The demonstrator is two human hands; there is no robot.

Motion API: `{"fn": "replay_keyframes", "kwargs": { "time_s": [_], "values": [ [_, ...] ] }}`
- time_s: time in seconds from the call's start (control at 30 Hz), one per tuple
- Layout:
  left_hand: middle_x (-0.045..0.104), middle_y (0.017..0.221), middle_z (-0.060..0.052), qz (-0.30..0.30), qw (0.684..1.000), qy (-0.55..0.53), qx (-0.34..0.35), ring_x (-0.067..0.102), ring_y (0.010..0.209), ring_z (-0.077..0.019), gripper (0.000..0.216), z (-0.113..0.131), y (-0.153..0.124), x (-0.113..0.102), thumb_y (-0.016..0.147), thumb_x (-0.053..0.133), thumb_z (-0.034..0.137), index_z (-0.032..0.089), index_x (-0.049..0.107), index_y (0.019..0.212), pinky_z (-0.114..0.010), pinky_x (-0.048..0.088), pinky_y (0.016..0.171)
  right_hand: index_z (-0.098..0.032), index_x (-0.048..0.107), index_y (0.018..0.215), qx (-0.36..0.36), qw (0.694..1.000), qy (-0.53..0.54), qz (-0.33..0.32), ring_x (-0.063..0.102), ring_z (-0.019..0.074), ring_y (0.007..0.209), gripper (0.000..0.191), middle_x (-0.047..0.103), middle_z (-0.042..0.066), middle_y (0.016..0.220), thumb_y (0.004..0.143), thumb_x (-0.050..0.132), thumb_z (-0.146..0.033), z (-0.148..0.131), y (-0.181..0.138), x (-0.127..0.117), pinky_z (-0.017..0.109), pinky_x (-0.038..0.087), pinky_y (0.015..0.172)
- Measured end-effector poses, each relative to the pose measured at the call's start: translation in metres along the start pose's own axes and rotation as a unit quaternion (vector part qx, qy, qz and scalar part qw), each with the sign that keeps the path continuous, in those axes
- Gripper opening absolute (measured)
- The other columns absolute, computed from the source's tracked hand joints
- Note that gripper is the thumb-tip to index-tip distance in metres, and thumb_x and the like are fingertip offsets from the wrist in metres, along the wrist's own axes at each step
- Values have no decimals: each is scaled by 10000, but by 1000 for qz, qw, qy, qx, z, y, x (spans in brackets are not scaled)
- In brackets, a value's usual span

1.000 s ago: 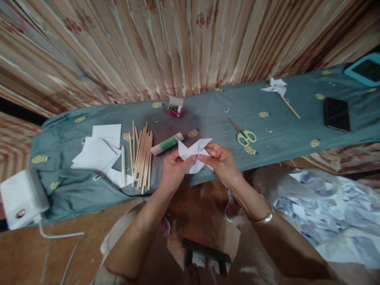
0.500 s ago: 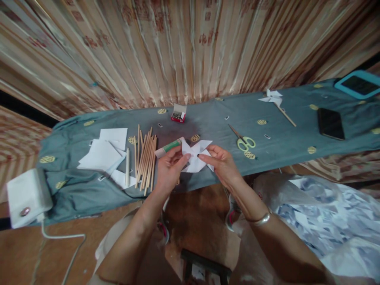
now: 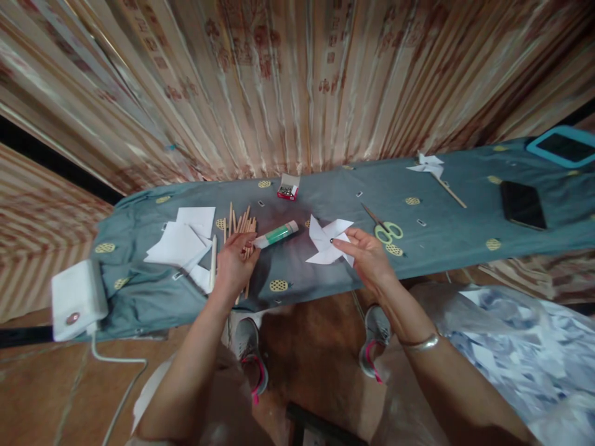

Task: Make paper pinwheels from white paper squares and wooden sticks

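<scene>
My right hand (image 3: 372,257) pinches a white paper pinwheel (image 3: 320,238) between thumb and fingers, with the thumb beside the dark pin head at its centre. Over the bundle of thin wooden sticks (image 3: 246,226) is my left hand (image 3: 238,260), its fingers closed around a stick among them; the hand covers much of the bundle. A glue stick (image 3: 279,234) with a green label lies just right of the left fingertips. Beyond it stands a small open red box (image 3: 288,188) of metal pins. Green-handled scissors (image 3: 385,229) lie near my right hand.
White paper sheets (image 3: 179,244) and a white stick-like tool (image 3: 213,263) lie left. A finished pinwheel on a stick (image 3: 449,189), a phone (image 3: 523,204) and a blue-framed tablet (image 3: 564,147) are right. A white corded box (image 3: 79,300) sits at the left edge; a bag of paper pieces (image 3: 520,353) is below right.
My left hand has let go of the pinwheel and moved left onto the wooden sticks. The pinwheel stays in my right hand. The whole view has shifted slightly.
</scene>
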State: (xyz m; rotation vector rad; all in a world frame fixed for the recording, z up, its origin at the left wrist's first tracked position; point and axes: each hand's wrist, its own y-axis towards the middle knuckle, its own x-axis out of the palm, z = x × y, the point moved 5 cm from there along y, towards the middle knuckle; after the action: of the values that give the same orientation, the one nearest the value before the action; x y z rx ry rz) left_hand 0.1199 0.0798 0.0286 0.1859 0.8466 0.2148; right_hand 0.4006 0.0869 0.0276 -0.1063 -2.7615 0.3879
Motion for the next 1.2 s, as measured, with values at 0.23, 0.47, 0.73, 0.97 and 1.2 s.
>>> {"fn": "replay_keyframes", "kwargs": {
  "time_s": [0.23,0.47,0.73,0.97,1.2],
  "values": [
    [685,1177,-133,-22,989,110,91,594,1169,-321,378,17,3,12,805,667,269,159,656,1167,-476,459,1060,-215,687,788,2,1000,-9,-10,675,173,611,455,735,-16,668,445,947,-363,-1,-2,0,303,557,638],
    [703,1151,-125,-45,978,176,106,610,1158,-311,360,24,9,28,838,564,192,172,645,1187,-466,468,1041,-221,687,756,-3,1000,-5,-2,679,173,600,437,745,-17,664,428,944,-351,-4,-4,-2,294,564,606],
    [664,1201,-143,-24,983,175,39,688,947,-287,411,27,16,35,852,616,310,178,617,1241,-388,534,843,-213,678,760,-3,1000,-10,4,670,160,576,450,755,-17,693,420,947,-331,-6,-4,-9,288,551,600],
    [672,1165,-133,-28,987,158,24,695,863,-264,414,28,19,35,862,628,396,182,624,1217,-366,528,798,-218,674,800,-10,1000,-17,4,683,189,615,449,753,-3,727,466,935,-365,-5,-2,-15,327,555,634],
    [703,1037,-116,-5,987,158,-10,677,801,-231,261,4,25,9,880,522,310,163,692,1012,-340,517,777,-222,678,801,-13,1000,-25,2,686,188,645,419,756,1,746,499,932,-363,-4,-4,-17,325,555,659]
  ]
}}
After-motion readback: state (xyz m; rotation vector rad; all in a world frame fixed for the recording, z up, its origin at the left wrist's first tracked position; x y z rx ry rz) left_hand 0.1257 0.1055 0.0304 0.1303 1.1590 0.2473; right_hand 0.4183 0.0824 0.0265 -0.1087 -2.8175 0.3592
